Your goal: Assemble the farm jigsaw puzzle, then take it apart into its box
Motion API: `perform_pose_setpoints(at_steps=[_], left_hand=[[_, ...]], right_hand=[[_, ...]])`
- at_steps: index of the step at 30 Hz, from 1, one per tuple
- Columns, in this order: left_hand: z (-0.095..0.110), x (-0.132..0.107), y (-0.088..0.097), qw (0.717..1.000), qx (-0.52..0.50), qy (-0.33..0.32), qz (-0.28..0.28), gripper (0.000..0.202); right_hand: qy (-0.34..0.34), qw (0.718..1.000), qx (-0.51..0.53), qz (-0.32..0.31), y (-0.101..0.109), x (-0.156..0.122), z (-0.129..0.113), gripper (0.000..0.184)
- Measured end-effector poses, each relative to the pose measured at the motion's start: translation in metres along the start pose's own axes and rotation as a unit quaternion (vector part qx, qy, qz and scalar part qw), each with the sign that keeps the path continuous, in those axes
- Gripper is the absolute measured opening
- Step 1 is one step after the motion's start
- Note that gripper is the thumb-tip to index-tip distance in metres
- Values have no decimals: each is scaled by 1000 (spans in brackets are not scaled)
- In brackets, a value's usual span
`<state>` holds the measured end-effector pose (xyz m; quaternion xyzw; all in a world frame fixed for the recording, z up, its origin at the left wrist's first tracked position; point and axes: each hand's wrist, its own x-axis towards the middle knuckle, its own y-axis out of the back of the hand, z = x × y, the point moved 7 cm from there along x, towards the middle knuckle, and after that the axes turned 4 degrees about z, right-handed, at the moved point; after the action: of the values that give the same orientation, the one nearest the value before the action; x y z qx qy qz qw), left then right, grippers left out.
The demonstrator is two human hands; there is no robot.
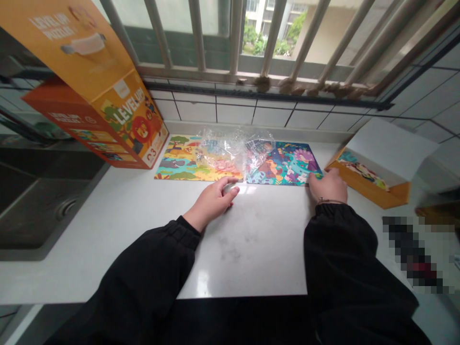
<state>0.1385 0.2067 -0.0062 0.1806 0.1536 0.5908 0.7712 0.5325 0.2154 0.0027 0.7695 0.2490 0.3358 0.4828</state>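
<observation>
Two colourful jigsaw puzzles lie side by side on the white countertop (pixel 251 239). The left one, a savanna scene (pixel 187 165), touches the right one, a blue-green scene with flowers (pixel 287 165). A crumpled clear plastic wrapper (pixel 233 151) covers their upper middle. My left hand (pixel 213 199) is curled near the near edge of the left puzzle, around a small translucent scrap (pixel 227 188). My right hand (pixel 328 187) rests its fingertips on the near right corner of the right puzzle.
A tall orange "LEVEL UP" puzzle box (pixel 122 112) leans at the left. A steel sink (pixel 43 206) is set into the counter beyond it. An open orange box (pixel 366 184) with puzzle pieces stands at the right. A tiled wall and barred window (pixel 233 43) lie behind.
</observation>
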Motion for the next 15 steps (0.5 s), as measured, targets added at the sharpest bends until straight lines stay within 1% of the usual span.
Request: perform_pose_setpoints(at_steps=[4, 9, 12, 15], left_hand=[[3, 3, -3, 999, 37, -19, -9, 50], [13, 9, -13, 992, 91, -81, -37, 44], [16, 14, -16, 988, 119, -97, -30, 45], [17, 17, -17, 986, 122, -110, -24, 46]], right_hand=[[-9, 1000, 25, 14, 1, 2, 1, 52], [-36, 994, 96, 39, 0, 7, 8, 41], [-72, 984, 156, 44, -1, 10, 16, 33], [-89, 976, 192, 46, -1, 15, 23, 29]])
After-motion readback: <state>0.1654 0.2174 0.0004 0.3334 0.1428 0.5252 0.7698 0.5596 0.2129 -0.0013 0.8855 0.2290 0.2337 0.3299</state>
